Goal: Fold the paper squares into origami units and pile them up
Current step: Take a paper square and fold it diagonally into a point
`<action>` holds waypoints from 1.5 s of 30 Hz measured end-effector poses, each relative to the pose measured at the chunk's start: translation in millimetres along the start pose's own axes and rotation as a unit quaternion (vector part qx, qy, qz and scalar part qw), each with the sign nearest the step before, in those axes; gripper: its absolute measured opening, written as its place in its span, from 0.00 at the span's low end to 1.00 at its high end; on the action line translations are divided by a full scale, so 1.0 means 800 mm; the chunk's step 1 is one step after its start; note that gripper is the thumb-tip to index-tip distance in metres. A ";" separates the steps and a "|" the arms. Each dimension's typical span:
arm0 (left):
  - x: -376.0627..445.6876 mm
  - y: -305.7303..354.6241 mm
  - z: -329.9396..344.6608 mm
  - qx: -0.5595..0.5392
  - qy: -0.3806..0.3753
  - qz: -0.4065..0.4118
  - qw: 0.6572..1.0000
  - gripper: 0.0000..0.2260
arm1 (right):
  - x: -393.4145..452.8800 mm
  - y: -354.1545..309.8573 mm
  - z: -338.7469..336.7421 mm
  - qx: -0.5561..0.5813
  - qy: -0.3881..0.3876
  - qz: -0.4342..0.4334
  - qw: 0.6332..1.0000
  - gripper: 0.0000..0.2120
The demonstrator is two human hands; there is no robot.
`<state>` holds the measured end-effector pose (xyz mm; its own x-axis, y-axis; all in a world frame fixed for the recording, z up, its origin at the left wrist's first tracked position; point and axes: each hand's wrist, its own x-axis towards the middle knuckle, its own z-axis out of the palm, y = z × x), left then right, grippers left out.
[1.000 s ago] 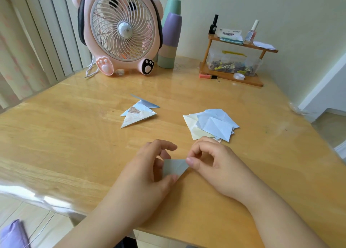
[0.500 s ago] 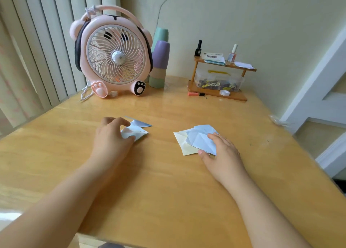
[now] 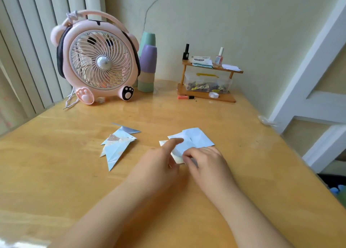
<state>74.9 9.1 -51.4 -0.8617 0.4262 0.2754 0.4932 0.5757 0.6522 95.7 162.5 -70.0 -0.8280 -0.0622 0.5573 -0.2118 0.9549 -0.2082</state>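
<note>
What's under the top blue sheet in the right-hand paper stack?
Under the top blue sheet a cream sheet shows at the stack's left and near edges. The left hand and right hand cover the near part; how many sheets lie beneath is hidden.

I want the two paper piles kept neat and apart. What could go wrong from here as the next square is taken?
1. Right hand pinches the near edge of the loose paper squares, left hand pointing over them; several sheets may drag out together.
2. The fan faces the table; if running, it could scatter the folded units.
</note>
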 end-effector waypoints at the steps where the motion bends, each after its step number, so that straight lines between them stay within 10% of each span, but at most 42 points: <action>1: -0.001 -0.002 0.004 0.001 0.010 -0.009 1.000 0.18 | -0.003 -0.002 0.000 -0.001 0.016 -0.029 0.999 0.09; 9: -0.020 -0.011 -0.009 -0.228 0.123 -0.058 0.964 0.16 | -0.006 -0.005 -0.006 0.068 0.148 -0.054 0.985 0.03; 16: -0.026 0.006 -0.019 -0.400 0.120 -0.019 0.909 0.18 | -0.015 -0.023 -0.026 0.233 0.108 0.038 0.966 0.24; 27: -0.029 0.001 -0.010 -0.355 -0.021 0.060 0.933 0.28 | -0.014 -0.023 -0.033 0.321 0.086 0.109 0.937 0.17; 45: -0.022 0.002 -0.029 -0.460 0.117 -0.049 0.879 0.08 | -0.006 -0.020 -0.042 0.564 0.019 0.100 0.819 0.14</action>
<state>88.1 -14.1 -39.0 -0.9487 0.1892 0.2534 0.2024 -0.2527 0.9462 120.4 157.2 -42.6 -0.8921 0.0921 0.4424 -0.4377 0.0669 -0.8966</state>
